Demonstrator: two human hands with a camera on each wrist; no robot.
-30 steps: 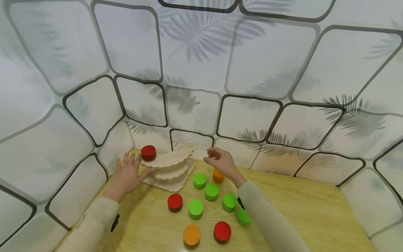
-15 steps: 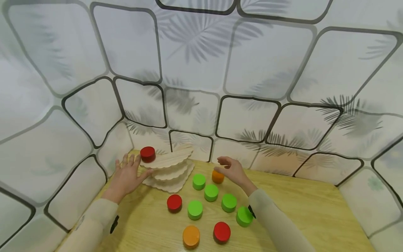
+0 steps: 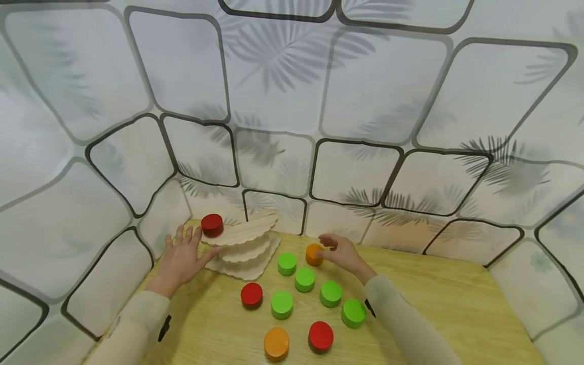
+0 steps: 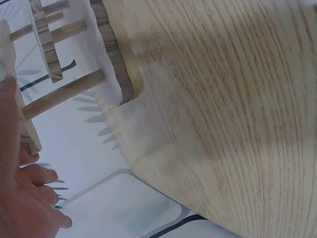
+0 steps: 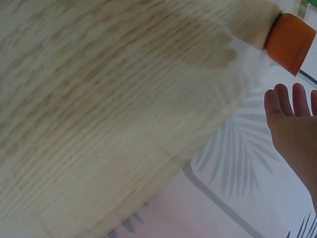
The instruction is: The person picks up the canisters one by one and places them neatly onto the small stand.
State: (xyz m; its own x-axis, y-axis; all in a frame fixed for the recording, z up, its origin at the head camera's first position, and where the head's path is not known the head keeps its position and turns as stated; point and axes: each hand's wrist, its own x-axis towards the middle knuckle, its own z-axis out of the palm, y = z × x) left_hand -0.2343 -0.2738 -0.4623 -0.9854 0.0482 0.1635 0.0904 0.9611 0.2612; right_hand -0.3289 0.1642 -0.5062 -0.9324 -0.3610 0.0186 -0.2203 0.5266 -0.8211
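One left hand (image 3: pixel 181 259), fingers spread, lies at the edge of a tiered wooden stand (image 3: pixel 242 234), lower left; near lower centre, the right hand (image 3: pixel 343 254), fingers relaxed, is just beside an orange round block (image 3: pixel 312 255) on the desk (image 3: pixel 465 304).

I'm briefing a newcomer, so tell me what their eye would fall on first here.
The five green pieces would probably draw the eye first, spread across the wooden table with two red pieces and two orange pieces. Next comes the pale tiered stand at the table's back left, with another red piece on its top tier and the left hand at its left side. The right hand is at the rear orange piece.
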